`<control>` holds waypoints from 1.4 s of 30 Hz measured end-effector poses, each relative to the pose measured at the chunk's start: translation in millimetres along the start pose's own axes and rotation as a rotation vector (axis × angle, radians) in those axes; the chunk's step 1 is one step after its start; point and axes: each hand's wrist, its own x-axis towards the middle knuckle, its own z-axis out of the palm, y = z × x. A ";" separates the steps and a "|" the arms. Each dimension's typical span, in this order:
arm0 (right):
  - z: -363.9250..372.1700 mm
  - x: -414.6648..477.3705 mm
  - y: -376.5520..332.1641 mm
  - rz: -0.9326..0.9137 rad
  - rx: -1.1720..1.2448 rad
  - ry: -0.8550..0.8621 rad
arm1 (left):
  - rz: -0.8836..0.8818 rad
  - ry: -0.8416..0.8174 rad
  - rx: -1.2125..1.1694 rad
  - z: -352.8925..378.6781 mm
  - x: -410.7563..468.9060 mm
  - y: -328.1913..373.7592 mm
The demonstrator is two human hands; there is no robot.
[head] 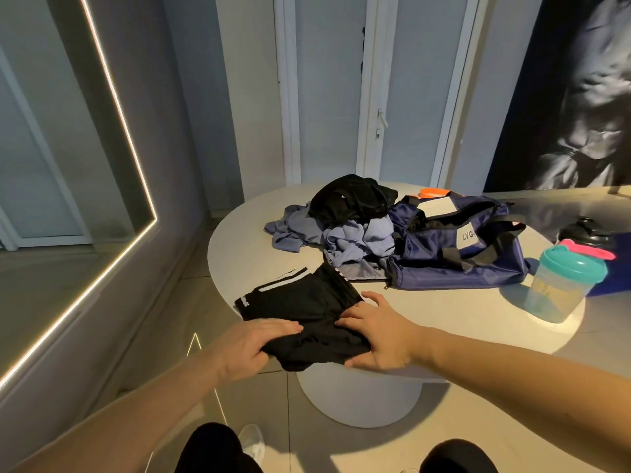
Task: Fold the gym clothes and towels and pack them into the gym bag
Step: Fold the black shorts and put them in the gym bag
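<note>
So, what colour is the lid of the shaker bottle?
The lid is teal, with a pink flip cap; head view.

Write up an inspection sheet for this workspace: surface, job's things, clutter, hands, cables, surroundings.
Surface: round pale table on a pedestal.
Job's things: black shorts with white stripes lie at the near edge; blue clothes are piled unfolded with a black garment on top; the navy gym bag sits beside the pile and looks open.
Clutter: shaker bottle with a teal lid, right of the bag; orange item behind the bag, mostly hidden.
Hands: left hand and right hand press flat on the shorts.
Cables: nothing seen.
Surroundings: white door behind the table; light strip on the left wall; dark picture at right.
</note>
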 end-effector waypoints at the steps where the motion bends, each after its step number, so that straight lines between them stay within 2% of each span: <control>1: -0.3 -5.4 -0.2 0.018 -0.033 -0.001 | -0.003 0.023 0.025 -3.2 5.5 -2.7; 4: -1.0 -20.8 -6.5 0.044 -0.110 0.021 | -0.003 0.066 0.065 -3.0 15.2 -10.0; 9: 0.5 -34.1 -15.8 0.045 -0.122 0.045 | 0.009 0.019 0.089 17.2 9.8 -4.8; 12: 2.7 -36.1 -14.7 0.091 -0.064 0.058 | -0.060 0.059 0.056 24.7 4.2 10.0; 14: -9.9 -36.3 -14.8 0.140 0.064 0.064 | -0.143 0.089 -0.025 23.2 3.6 21.4; 19: -63.7 -4.4 9.1 0.442 0.660 0.030 | -0.464 0.272 -0.517 0.3 31.7 33.8; 21: -72.1 19.1 30.7 0.550 0.828 -0.013 | -0.551 0.354 -0.575 -6.4 50.9 30.1; 24: -68.7 44.9 62.0 0.801 1.057 -0.139 | -0.664 0.405 -0.496 -9.8 74.9 21.6; 30: -38.5 60.5 77.2 1.074 0.884 -0.178 | -0.803 0.394 -0.357 -0.7 97.4 9.0; 33: -28.5 61.1 73.3 1.101 0.742 -0.239 | -0.735 0.397 -0.218 5.6 100.6 6.4; 35: -32.4 61.2 70.9 1.109 0.787 -0.243 | -0.634 0.380 -0.112 7.9 102.3 2.5; 38: -53.9 55.7 72.7 1.077 0.885 -0.231 | -0.552 0.232 -0.268 -0.8 104.7 6.1; 40: -72.0 48.9 73.8 1.004 0.703 -0.120 | -0.553 0.167 -0.296 -5.7 104.0 11.3; 42: -82.6 38.7 67.3 0.903 0.405 0.087 | -0.592 0.173 -0.283 -8.5 100.4 16.1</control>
